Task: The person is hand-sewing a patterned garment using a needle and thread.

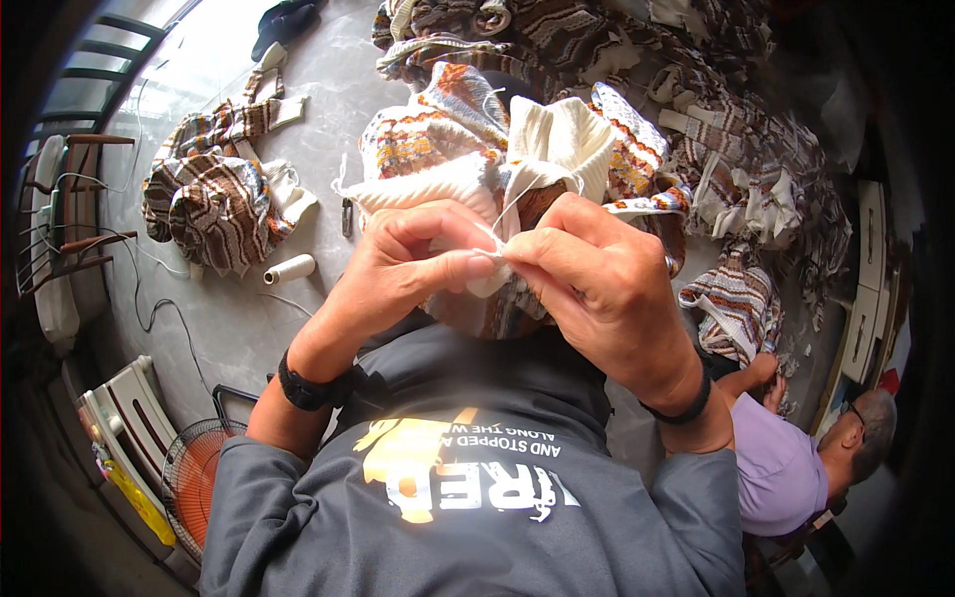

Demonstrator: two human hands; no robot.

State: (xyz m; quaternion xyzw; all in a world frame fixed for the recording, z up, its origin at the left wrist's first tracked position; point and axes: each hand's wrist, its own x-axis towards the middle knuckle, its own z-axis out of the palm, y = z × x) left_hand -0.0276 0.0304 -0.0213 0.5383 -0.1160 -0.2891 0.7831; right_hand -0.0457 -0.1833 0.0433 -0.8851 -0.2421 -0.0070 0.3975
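A patterned knitted sweater [433, 139] in white, brown, orange and blue lies bunched in front of me. My left hand [423, 261] pinches a white edge of it between thumb and forefinger. Fingertips of my right hand [609, 284] meet it there, closed on white yarn at the same spot. A loose strand of white yarn [514, 206] loops up from between the fingers. Just beyond the hands, a white ribbed part [559, 139] of the sweater stands up. Whether a needle is in my fingers is hidden.
More sweaters [219, 204] lie on the grey floor at left, beside a white yarn cone [289, 269]. A large heap of knitwear [741, 169] spreads along the far right. A co-worker in a lilac shirt [781, 468] sits at right, handling knitwear. A fan [199, 473] stands lower left.
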